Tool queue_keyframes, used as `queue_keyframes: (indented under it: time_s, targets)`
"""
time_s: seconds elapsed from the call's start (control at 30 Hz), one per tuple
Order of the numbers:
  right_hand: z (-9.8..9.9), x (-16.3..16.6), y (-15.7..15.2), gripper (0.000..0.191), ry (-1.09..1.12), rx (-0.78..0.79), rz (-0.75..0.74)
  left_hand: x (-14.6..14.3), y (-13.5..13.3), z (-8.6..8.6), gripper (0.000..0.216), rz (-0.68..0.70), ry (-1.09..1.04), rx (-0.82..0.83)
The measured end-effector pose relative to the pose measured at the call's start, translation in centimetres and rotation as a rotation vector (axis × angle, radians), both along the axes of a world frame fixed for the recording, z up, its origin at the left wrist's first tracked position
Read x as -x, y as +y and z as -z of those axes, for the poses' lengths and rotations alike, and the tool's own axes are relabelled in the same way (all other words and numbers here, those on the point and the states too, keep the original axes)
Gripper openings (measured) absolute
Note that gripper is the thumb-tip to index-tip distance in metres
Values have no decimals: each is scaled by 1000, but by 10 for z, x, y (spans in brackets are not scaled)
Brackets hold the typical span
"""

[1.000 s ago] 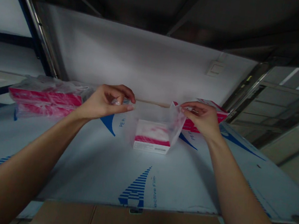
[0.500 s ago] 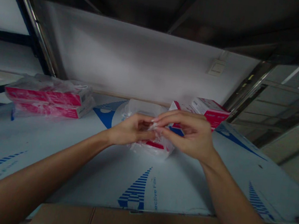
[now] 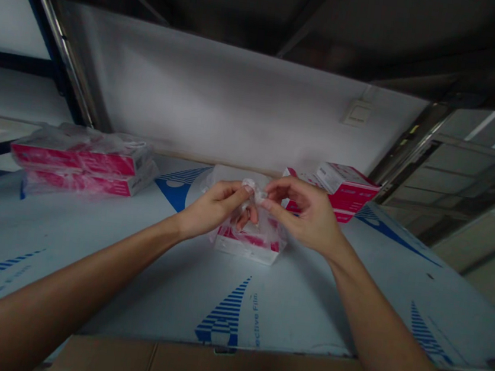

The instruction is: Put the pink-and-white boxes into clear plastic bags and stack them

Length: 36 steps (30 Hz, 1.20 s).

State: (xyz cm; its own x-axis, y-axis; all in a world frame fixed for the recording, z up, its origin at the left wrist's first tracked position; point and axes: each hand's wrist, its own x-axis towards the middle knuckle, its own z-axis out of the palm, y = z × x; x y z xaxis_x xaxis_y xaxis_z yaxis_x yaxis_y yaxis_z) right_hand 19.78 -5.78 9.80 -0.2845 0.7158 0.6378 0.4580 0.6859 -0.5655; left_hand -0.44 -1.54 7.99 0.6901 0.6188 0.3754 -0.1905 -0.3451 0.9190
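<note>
A small white and pink box [image 3: 246, 245] sits inside a clear plastic bag [image 3: 264, 229] on the white sheet with blue print [image 3: 152, 270]. My left hand [image 3: 214, 207] and my right hand [image 3: 305, 211] meet just above the box. Both pinch the gathered top of the bag between thumb and fingers, fingertips nearly touching. The lower part of the bag drapes around the box.
A stack of pink boxes wrapped in plastic [image 3: 81, 162] lies at the back left. Two more pink and white boxes [image 3: 341, 187] stand at the back right, close to the white wall [image 3: 221, 105]. A brown cardboard edge [image 3: 208, 369] runs along the near side.
My hands were wide apart holding the bag open; they came together over the box and now pinch the bag's top a little higher than half a second ago.
</note>
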Motion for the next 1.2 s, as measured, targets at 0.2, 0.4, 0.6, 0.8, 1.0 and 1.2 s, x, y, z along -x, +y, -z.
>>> queue_keyframes:
  time_s: [0.2,0.4,0.6,0.8,1.0,1.2]
  targets:
    - [1,5,0,15,-57,21,-3,0,1,3,44,0,-32,61]
    - [-1,3,-3,10,-149,-63,-89,-3,6,7,21,83,-210,375]
    - [3,0,0,17,-289,-116,-139,11,14,-3,31,-17,-102,273]
    - [15,-1,17,13,117,59,-121,25,20,-8,45,-224,38,-153]
    - [25,9,26,41,323,333,-128,24,6,-1,48,-307,225,-821]
    - [31,8,30,48,436,377,-15,21,3,-3,77,-88,258,-871]
